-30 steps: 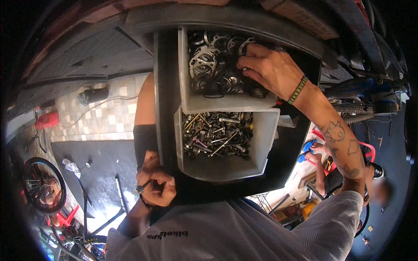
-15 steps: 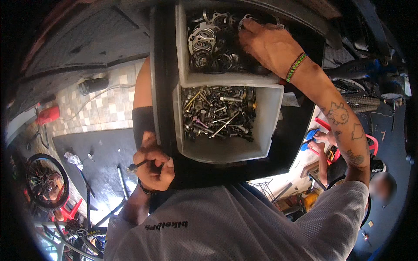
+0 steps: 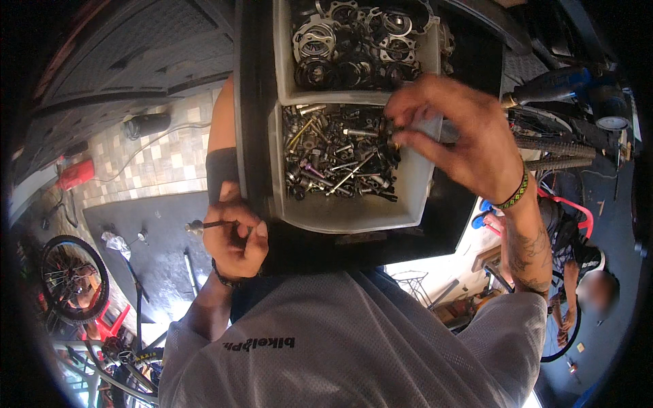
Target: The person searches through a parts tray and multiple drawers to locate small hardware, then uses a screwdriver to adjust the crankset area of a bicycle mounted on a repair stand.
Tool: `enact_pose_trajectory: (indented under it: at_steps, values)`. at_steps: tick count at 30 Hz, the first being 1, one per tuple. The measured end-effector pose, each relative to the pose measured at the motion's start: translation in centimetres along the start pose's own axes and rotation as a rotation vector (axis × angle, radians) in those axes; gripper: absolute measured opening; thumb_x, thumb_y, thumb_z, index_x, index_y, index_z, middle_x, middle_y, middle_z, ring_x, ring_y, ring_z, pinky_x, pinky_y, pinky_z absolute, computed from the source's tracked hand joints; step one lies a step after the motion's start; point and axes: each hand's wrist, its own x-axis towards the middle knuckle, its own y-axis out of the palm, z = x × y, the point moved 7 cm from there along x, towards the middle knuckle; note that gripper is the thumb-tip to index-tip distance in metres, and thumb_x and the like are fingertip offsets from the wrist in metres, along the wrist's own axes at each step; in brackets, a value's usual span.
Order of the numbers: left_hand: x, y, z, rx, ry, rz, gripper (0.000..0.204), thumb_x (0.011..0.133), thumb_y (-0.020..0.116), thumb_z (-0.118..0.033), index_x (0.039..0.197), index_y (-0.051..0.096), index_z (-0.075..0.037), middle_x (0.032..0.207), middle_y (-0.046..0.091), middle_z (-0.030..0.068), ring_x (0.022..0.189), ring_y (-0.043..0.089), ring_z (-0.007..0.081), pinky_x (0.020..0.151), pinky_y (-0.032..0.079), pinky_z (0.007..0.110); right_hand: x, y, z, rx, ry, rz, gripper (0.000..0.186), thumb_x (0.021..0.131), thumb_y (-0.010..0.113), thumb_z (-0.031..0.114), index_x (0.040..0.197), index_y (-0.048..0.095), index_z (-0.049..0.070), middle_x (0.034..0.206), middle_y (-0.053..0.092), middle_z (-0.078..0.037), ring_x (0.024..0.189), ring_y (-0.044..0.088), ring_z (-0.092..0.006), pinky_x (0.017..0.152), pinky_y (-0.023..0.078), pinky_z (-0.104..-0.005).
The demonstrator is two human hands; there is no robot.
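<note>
My left hand (image 3: 235, 245) is closed round a thin dark rod with a metallic knobbed end (image 3: 196, 228), left of the parts bins. Its exact kind is unclear. My right hand (image 3: 462, 129), slightly blurred, hovers over the upper right corner of the nearer bin (image 3: 391, 219), thumb and fingers apart. Whatever lies right at its fingertips is hard to make out. Loose bolts, screws and small metal parts (image 3: 340, 156) fill much of that bin. Behind it, a second pale bin (image 3: 360, 97) holds metal rings and flat brackets (image 3: 316, 41).
Both bins sit in a black drawer or tray (image 3: 320, 255) in front of me. A bicycle wheel (image 3: 73, 279) and frame parts stand at far left. To the right are a blue-and-black tool (image 3: 554, 88), tyres (image 3: 554, 153) and another person beside a red chair (image 3: 583, 214).
My right hand has left the far bin of rings and come nearer, over the bolt bin's corner. The bins sit slightly higher in view. My left hand keeps its hold on the rod.
</note>
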Motion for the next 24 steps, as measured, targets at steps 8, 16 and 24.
enact_pose_trajectory:
  at_steps: [8, 16, 24]
  values:
    - [-0.7, -0.3, 0.9, -0.011, 0.038, -0.014, 0.032, 0.085, 0.074, -0.012, 0.11, 0.058, 0.002, 0.088, 0.05, 0.0007, 0.068, 0.04, 0.0058, 0.07, 0.04, 0.022, -2.9, 0.5, -0.6, -0.107, 0.196, -0.077, 0.03, 0.094, 0.074, 0.0, 0.123, 0.07, 0.001, 0.11, 0.077, -0.011, 0.092, 0.075, -0.0228, 0.086, 0.06, -0.0355]
    - [-1.0, -0.1, 1.0, -0.054, 0.01, -0.008, 0.041, 0.085, 0.074, -0.011, 0.119, 0.058, 0.003, 0.09, 0.051, 0.0007, 0.069, 0.039, 0.0053, 0.068, 0.037, 0.021, -0.1, -3.1, -3.2, -0.322, 0.15, -0.475, 0.033, 0.096, 0.077, 0.019, 0.12, 0.069, -0.001, 0.109, 0.073, -0.019, 0.097, 0.075, -0.0312, 0.08, 0.06, -0.043]
    - [-0.8, -0.2, 0.8, 0.032, -0.011, -0.038, 0.027, 0.086, 0.075, -0.017, 0.09, 0.051, -0.007, 0.081, 0.044, -0.0011, 0.066, 0.038, 0.0081, 0.088, 0.044, 0.028, 6.1, 2.2, -6.7, -0.565, 0.404, -0.298, 0.065, 0.097, 0.073, 0.04, 0.139, 0.053, -0.005, 0.126, 0.061, -0.031, 0.11, 0.067, -0.0513, 0.095, 0.058, -0.0524]
